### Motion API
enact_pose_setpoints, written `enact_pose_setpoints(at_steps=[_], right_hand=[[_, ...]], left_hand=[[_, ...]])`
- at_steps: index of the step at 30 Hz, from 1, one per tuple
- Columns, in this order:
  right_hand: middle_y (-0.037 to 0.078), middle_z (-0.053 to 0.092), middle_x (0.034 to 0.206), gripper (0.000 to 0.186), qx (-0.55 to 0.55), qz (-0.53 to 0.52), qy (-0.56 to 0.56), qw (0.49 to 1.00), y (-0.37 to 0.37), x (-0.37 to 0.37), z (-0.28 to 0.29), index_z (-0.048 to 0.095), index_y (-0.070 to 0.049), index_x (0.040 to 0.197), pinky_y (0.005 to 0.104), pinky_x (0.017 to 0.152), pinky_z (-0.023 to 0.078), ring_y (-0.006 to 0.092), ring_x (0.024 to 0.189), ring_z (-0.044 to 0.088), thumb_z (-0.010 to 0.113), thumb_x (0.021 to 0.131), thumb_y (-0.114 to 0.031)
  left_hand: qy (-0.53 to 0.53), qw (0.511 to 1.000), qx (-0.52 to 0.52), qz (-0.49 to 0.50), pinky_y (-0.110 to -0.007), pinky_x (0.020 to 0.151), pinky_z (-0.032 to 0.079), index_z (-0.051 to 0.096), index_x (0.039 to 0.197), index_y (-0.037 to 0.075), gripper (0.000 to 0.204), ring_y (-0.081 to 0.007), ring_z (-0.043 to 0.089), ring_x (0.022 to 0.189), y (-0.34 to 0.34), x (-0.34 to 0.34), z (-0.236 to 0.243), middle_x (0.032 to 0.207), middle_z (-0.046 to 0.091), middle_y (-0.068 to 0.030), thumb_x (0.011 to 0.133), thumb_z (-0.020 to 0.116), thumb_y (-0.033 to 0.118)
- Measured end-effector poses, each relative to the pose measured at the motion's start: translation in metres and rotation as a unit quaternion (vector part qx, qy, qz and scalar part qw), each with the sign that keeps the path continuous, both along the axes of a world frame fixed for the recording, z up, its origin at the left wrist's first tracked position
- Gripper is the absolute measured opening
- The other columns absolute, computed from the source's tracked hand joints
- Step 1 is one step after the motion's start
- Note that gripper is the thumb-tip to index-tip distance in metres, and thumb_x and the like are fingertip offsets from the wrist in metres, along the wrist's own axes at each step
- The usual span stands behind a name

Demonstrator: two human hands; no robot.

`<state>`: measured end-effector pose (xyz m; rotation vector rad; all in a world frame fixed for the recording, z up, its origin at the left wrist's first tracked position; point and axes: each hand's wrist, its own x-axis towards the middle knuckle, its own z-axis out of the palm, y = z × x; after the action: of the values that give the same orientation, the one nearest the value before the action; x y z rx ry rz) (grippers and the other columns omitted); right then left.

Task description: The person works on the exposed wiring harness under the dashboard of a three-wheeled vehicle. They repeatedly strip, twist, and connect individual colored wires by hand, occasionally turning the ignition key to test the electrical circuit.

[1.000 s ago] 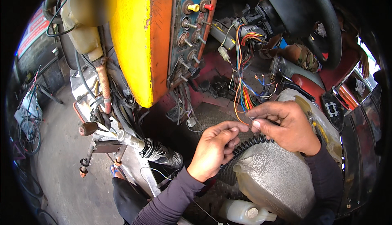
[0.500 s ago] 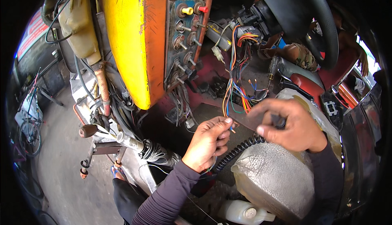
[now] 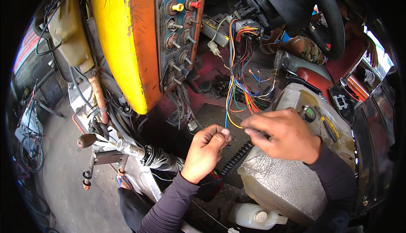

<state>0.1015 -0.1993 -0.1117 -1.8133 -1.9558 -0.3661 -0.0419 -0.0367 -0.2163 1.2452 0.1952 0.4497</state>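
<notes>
Below orange switch panel (image 3: 177,38), loose wire bundle (image 3: 241,93): left hand (image 3: 206,150) and right hand (image 3: 282,135) pinching one orange wire (image 3: 231,121), likely to snap or short against bared neighbours if tugged.

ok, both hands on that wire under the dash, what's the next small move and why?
Probably draw the thin orange wire taut and bring its loose end to the left hand: both it and the right hand pinch at it, and it hangs slack from the tangled bundle of coloured wires.
</notes>
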Motion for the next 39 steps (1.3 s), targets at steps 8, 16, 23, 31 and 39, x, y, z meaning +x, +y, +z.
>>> enact_pose_setpoints(at_steps=[8, 16, 23, 31, 39], right_hand=[[0.009, 0.071, 0.078, 0.047, -0.019, -0.033, -0.035, 0.999, 0.004, -0.012, -0.030, 0.065, -0.012, 0.134, 0.0441, 0.057, 0.056, 0.0308, 0.067, 0.071, 0.074, 0.088, -0.014], [0.007, 0.068, 0.079, 0.040, 0.016, -0.041, -0.083, 0.996, 0.006, -0.014, -0.037, 0.070, -0.014, 0.130, 0.0427, 0.059, 0.056, 0.0297, 0.069, 0.072, 0.073, 0.090, -0.016], [0.008, 0.066, 0.075, 0.032, 0.073, -0.023, -0.049, 0.996, 0.012, -0.002, -0.045, 0.070, -0.014, 0.121, 0.0449, 0.056, 0.054, 0.0313, 0.066, 0.070, 0.074, 0.089, -0.015], [0.009, 0.066, 0.070, 0.025, 0.086, -0.028, -0.011, 0.996, 0.016, 0.001, -0.047, 0.068, -0.012, 0.114, 0.0466, 0.056, 0.053, 0.0333, 0.065, 0.070, 0.075, 0.089, -0.015], [0.010, 0.067, 0.071, 0.024, 0.074, -0.045, -0.012, 0.996, 0.015, 0.000, -0.045, 0.068, -0.013, 0.113, 0.0478, 0.057, 0.053, 0.0339, 0.065, 0.070, 0.075, 0.090, -0.015]], left_hand=[[-0.028, 0.993, 0.109, 0.046, -0.023, 0.058, 0.033, 0.066, 0.100, -0.001, 0.020, -0.0030, 0.041, 0.065, -0.006, -0.003, 0.002, 0.076, 0.052, 0.0053, 0.108, 0.060, 0.017], [-0.029, 0.971, 0.220, 0.084, -0.028, 0.081, 0.050, 0.068, 0.101, -0.005, 0.021, -0.0096, 0.060, 0.086, -0.014, -0.012, 0.007, 0.090, 0.071, -0.0068, 0.108, 0.058, 0.012], [0.006, 0.982, 0.156, 0.106, -0.028, 0.074, 0.049, 0.067, 0.109, -0.005, 0.021, -0.0101, 0.058, 0.080, -0.019, -0.013, 0.007, 0.090, 0.067, -0.0030, 0.108, 0.056, 0.013], [0.015, 0.999, -0.035, 0.004, -0.025, 0.069, 0.052, 0.048, 0.147, -0.007, 0.045, -0.0086, 0.053, 0.075, 0.000, -0.019, -0.010, 0.115, 0.069, -0.0118, 0.105, 0.039, 0.003], [-0.030, 0.993, 0.058, 0.101, -0.039, 0.085, 0.066, 0.036, 0.146, -0.011, 0.041, -0.0284, 0.075, 0.095, -0.008, -0.018, -0.012, 0.128, 0.064, -0.0203, 0.107, 0.048, -0.004]])
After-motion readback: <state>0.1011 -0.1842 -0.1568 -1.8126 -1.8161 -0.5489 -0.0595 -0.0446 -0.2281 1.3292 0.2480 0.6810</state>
